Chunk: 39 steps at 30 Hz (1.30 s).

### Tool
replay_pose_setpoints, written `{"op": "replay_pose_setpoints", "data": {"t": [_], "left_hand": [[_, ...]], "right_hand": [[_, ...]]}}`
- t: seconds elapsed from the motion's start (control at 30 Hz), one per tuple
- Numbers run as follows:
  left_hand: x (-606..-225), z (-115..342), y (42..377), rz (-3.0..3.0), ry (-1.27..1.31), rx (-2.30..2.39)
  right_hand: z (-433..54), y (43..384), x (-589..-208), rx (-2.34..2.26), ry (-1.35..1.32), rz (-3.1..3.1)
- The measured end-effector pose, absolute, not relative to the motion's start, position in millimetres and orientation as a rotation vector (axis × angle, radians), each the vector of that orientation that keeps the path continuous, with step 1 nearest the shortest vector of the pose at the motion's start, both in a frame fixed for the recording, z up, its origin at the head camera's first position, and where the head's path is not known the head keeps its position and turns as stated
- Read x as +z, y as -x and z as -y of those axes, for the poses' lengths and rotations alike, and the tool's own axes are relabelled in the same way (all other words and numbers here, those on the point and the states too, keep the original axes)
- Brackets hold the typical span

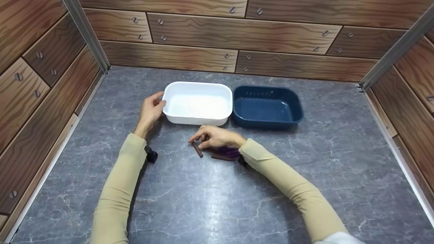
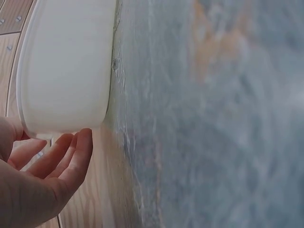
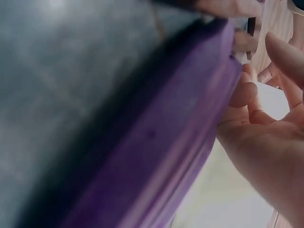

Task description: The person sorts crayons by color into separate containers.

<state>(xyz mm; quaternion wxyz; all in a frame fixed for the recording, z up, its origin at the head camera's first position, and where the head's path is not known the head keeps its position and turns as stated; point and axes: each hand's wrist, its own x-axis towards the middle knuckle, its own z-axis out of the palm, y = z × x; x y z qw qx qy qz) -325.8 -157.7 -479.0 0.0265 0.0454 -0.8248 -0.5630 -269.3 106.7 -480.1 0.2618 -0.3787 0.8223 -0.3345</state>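
At the left end of a white basin (image 1: 198,101), my left hand (image 1: 151,108) holds the rim with curled fingers and thumb. In the left wrist view its fingertips (image 2: 85,137) touch the end wall. My right hand (image 1: 218,137) hovers low in front of the basin, index finger and thumb apart above a short dark brown stick (image 1: 197,150). Under the right wrist lie a second brown stick (image 1: 222,157) and a long purple ridged thing (image 1: 229,152). The purple thing's kind is unclear; it fills much of the right wrist view, where thumb and fingers stand apart.
A dark blue basin (image 1: 268,108) stands against the right end of the white one. Both rest on a grey marbled surface (image 1: 190,203). Wood-patterned walls (image 1: 210,34) with metal corner posts (image 1: 90,40) enclose the back and sides.
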Motion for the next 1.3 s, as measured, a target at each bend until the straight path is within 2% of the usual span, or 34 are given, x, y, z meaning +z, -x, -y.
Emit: {"op": "replay_pose_setpoints", "data": {"t": [0.33,0.9,1.3], "left_hand": [[-480.2,158.7,326.7,2.539,-0.149,-1.774],[-480.6,160.1,326.3,2.506,-0.138,-1.822],[-479.3,159.2,326.3,2.522,-0.171,-1.836]], "right_hand": [[-102.9,272.1,-482.5,-0.791,1.151,-2.300],[-104.9,273.8,-482.5,-0.773,1.141,-2.320],[-103.3,274.3,-480.2,-0.737,1.250,-2.257]]}}
